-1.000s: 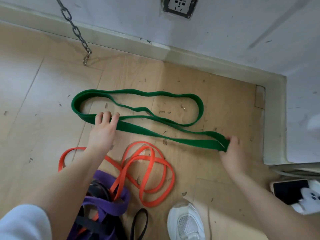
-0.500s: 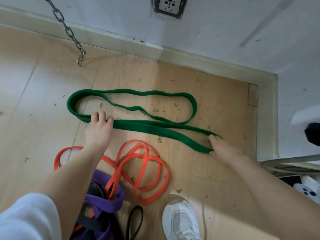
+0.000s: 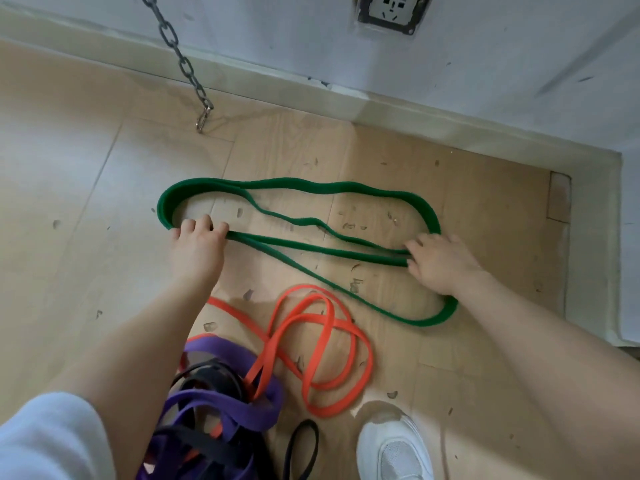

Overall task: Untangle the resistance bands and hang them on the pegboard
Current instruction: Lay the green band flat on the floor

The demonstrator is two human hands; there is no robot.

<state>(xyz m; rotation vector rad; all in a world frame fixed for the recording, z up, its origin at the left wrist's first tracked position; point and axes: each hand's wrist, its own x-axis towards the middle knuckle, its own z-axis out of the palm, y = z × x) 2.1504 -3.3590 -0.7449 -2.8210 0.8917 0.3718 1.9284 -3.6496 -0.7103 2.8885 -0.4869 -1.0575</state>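
— Holding what, the hands?
— Both on green band (image 3: 346, 251), floor by wall: L hand (image 3: 196, 251) fingers curled over it, R hand (image 3: 440, 263) spread flat, pressing. Orange band (image 3: 322, 344) & purple band (image 3: 225, 407) tangled nearer.

Purple band (image 3: 221, 407) and black bands (image 3: 207, 379) tangle cut off at 6 o'clock edge. Chain (image 3: 180, 60) top, wall socket (image 3: 391, 12) clipped at 12. Right hand (image 3: 440, 265) hides the green band (image 3: 311, 251) crossing.

A scuffed, pale wooden plank floor (image 3: 294, 147) meets a white painted wall (image 3: 485, 46) with a cream baseboard (image 3: 381, 102), a square wall socket (image 3: 393, 10) above.
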